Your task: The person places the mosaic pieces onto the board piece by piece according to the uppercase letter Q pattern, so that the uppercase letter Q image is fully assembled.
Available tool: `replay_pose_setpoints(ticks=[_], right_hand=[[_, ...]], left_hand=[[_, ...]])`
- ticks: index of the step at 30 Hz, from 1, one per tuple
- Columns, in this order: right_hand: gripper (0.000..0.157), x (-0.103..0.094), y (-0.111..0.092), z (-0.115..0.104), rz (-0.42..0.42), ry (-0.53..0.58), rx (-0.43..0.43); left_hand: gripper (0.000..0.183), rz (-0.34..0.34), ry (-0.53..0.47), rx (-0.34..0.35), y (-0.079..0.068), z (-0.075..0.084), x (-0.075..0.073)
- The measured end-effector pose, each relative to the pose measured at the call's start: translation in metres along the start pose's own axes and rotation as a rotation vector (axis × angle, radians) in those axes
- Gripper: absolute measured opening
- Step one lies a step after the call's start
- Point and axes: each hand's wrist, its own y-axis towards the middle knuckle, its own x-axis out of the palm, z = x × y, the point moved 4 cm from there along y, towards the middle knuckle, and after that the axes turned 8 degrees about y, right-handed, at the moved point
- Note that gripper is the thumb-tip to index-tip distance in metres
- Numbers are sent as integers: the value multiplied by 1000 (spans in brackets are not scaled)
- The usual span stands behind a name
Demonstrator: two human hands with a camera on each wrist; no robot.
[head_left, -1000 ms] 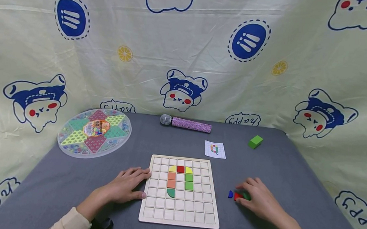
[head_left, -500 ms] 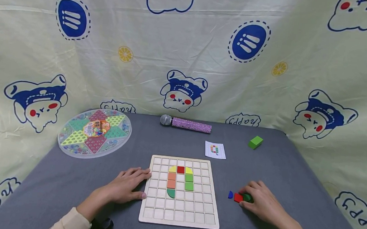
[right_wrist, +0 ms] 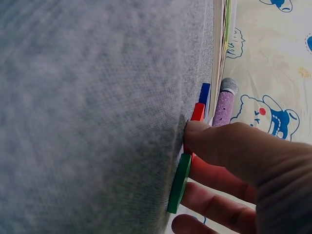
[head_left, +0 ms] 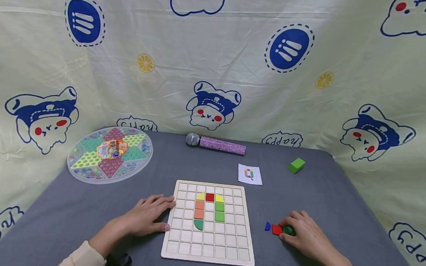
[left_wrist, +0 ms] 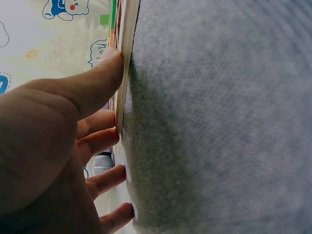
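Note:
My left hand (head_left: pixel 148 214) lies beside the white grid board (head_left: pixel 207 249), its fingers straight. Thumb and fingertips touch the board's left edge. The board carries yellow, red, orange and green pieces in some of its squares. Right of the board, my right hand (head_left: pixel 308 236) has thumb and index finger around the right end of a red block (head_left: pixel 276 229). In the right wrist view, the thumb covers part of the red block (right_wrist: pixel 198 112). A dark green curved piece (right_wrist: pixel 179 185) lies beside it, under the hand. A small blue piece (head_left: pixel 267 226) sits to the left of the red block.
A light green block (head_left: pixel 297 165) stands at the back right. A printed pattern card (head_left: pixel 250 174) lies behind the board. Farther back is a purple glittery microphone (head_left: pixel 221 145). A round patterned box (head_left: pixel 110 155) occupies the back left, and a printed curtain (head_left: pixel 220 37) hangs behind.
My right hand has shifted slightly right, uncovering more of the red block. The dark green piece appears slightly farther right. My left hand and the board have stayed put.

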Motion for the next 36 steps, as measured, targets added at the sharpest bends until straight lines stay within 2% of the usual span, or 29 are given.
replay_pose_setpoints(ticks=[10,20,23,29,32,36], right_hand=[[23,1,0,1,-12,5,10],[20,-2,1,-2,17,10,-10],[19,-5,0,-6,61,10,-47],[19,-12,-1,-24,193,31,-201],[20,-13,1,-36,195,55,-232],[20,-11,6,-54,152,85,-250]], left_hand=[[66,-2,0,-5,0,0,0],[66,-8,2,-5,1,0,0],[66,-3,3,2,1,0,0],[66,-2,0,5,0,0,-1],[66,-8,0,-3,0,0,-1],[66,-15,2,-8,1,0,-1]])
